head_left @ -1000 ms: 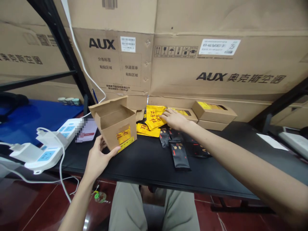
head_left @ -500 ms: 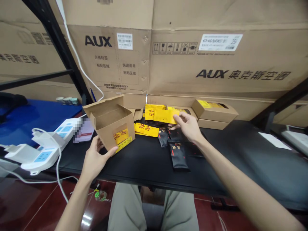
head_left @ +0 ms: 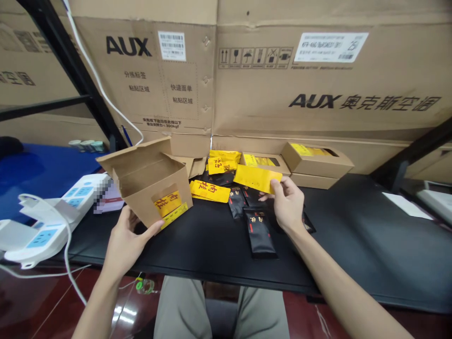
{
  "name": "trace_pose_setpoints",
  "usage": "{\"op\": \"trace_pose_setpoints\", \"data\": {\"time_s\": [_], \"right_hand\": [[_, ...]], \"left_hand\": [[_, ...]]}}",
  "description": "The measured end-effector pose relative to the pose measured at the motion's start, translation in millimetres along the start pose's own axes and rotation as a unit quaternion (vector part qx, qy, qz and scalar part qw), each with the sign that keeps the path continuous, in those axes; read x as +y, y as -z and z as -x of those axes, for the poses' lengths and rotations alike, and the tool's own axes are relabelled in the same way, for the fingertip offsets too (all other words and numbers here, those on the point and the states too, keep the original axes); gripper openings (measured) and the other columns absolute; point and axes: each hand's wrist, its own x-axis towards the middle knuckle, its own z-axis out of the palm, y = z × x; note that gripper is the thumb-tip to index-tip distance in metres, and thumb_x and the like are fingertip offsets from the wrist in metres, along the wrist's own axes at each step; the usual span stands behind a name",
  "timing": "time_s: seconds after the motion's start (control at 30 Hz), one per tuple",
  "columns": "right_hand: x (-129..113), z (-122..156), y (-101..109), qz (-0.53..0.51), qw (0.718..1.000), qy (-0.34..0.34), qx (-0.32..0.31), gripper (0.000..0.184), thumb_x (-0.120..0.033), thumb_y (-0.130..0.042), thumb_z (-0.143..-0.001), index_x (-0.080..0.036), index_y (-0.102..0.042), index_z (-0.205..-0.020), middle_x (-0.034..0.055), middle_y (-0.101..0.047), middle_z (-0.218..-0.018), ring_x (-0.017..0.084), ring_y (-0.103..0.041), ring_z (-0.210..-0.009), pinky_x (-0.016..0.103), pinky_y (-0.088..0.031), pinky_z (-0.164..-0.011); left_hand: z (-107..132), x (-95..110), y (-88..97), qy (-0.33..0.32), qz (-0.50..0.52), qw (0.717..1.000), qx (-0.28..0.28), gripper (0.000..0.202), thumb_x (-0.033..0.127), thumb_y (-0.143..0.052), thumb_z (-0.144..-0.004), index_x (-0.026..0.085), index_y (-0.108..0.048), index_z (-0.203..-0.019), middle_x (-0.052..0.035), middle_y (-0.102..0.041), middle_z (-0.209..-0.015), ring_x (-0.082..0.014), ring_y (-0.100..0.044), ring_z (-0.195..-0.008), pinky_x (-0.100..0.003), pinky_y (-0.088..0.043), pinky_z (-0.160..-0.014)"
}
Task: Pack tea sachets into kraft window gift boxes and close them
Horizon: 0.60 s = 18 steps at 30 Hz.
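Well, we look down at a wall of cardboard AUX air-conditioner cartons [head_left: 282,80] rising behind a black surface [head_left: 353,235], with a dark red floor [head_left: 332,320] below it and our khaki trousers [head_left: 219,310] just under its front edge. To the left of the surface lies a blue mat [head_left: 38,174], and a white power strip [head_left: 52,216] sits at the surface's left end. Toward the back right, two kraft boxes [head_left: 316,162] are stacked against the cartons. Our left hand [head_left: 127,245] is partly open around the lower corner of an open kraft box [head_left: 151,181], with the thumb stretched across the front and the fingers behind. The box tilts with its flaps up, and a yellow packet [head_left: 165,203] shows through its window. Our right hand [head_left: 287,207] is closed in a firm pinch on the end of a yellow sachet [head_left: 257,179], holding it above the middle of the surface. Just left of that hand, more yellow sachets [head_left: 210,191] lie in a loose heap, and black sachets [head_left: 259,233] lie directly in front of it.
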Motion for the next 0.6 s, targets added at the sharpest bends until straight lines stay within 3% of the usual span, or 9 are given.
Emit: {"op": "trace_pose_setpoints", "data": {"time_s": [0.33,0.6], "right_hand": [[-2.5,-2.7,1.6,-0.039,0.996,-0.061,0.048,0.031,-0.046,-0.078,-0.07,-0.02,-0.065,-0.081,-0.0025,-0.067,-0.07,0.008,-0.053,-0.043,0.022,-0.048,-0.037],[-5.4,-4.8,2.2,-0.077,0.991,-0.102,0.047,0.03,-0.044,-0.077,-0.065,-0.019,-0.063,-0.075,-0.0033,-0.062,-0.066,0.008,-0.054,-0.045,0.022,-0.051,-0.039]], "left_hand": [[2.0,2.6,0.2,0.021,-0.007,1.0,0.006,0.072,0.047,-0.094,-0.065,0.027,-0.06,-0.125,-0.0114,-0.073,-0.138,-0.0377,-0.069,-0.131,-0.064,-0.049,-0.12],[1.1,0.2,0.1,0.028,0.005,1.0,0.011,0.075,0.044,-0.095,-0.064,0.031,-0.06,-0.129,-0.0098,-0.072,-0.141,-0.0387,-0.066,-0.135,-0.065,-0.046,-0.123]]}}
